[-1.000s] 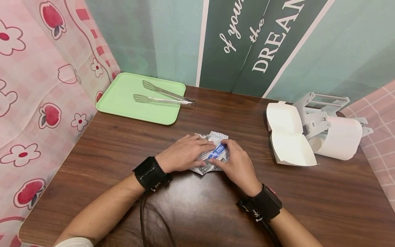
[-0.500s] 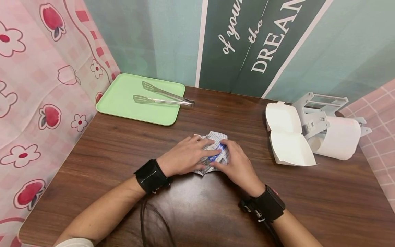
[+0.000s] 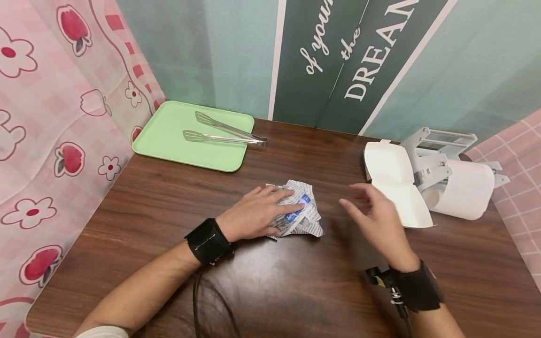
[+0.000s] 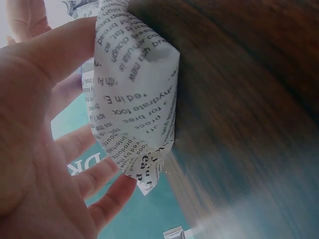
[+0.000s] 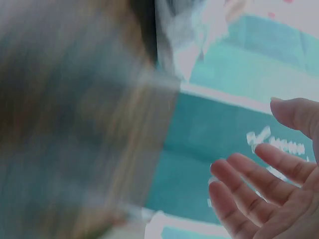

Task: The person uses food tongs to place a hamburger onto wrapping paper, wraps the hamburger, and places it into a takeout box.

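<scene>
A small parcel wrapped in printed newspaper-style paper (image 3: 310,219) lies on the wooden table, with a blue sticker (image 3: 291,216) across its top. My left hand (image 3: 251,213) rests on the parcel's left side, fingers spread over it, one fingertip on the sticker. Close up in the left wrist view, the folded paper (image 4: 139,84) sits against the thumb and fingers; what it wraps is hidden. Clear of the parcel, my right hand (image 3: 378,220) is in the air to its right, holding nothing. The right wrist view is blurred, but its fingers (image 5: 244,179) are apart and relaxed.
An open white clamshell box (image 3: 390,162) stands behind the right hand, beside a white roll (image 3: 469,188) on a grey dispenser (image 3: 431,171). Metal tongs (image 3: 228,138) lie across a light green tray (image 3: 165,136) at the back left. A black cable (image 3: 195,300) hangs near the left wrist.
My right hand has let go of the parcel's right side and moved right, towards the white box. The left index finger has stretched onto the sticker; that hand otherwise stays put.
</scene>
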`<state>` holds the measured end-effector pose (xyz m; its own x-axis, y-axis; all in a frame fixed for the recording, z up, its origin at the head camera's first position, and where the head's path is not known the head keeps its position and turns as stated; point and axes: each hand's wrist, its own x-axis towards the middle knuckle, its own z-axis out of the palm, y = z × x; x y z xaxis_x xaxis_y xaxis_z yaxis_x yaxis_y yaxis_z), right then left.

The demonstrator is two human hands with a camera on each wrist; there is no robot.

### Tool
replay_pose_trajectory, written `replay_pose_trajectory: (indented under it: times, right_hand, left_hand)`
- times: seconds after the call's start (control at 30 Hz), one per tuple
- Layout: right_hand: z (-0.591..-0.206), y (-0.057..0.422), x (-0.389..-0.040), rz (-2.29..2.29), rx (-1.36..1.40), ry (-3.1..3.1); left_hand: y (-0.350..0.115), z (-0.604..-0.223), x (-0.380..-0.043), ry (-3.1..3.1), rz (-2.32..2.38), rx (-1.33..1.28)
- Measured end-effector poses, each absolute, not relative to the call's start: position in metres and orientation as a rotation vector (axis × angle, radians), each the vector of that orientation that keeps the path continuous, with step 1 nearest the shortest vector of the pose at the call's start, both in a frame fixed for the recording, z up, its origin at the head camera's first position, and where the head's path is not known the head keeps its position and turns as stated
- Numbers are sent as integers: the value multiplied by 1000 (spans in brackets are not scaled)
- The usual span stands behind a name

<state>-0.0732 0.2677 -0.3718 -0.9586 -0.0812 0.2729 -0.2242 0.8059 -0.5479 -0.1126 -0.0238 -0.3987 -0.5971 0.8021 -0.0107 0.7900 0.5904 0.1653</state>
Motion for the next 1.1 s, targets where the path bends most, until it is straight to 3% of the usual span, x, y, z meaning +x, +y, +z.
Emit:
replay_pose_trajectory:
  times: [0.6, 1.1]
  right_hand:
    - [-369, 362, -43, 589, -4, -2836]
    - [-391, 384, -33, 468, 43, -2954]
  left_hand:
    - [-21, -401, -113, 2708, 248, 1315]
    - [-25, -408, -117, 2712, 319, 1334]
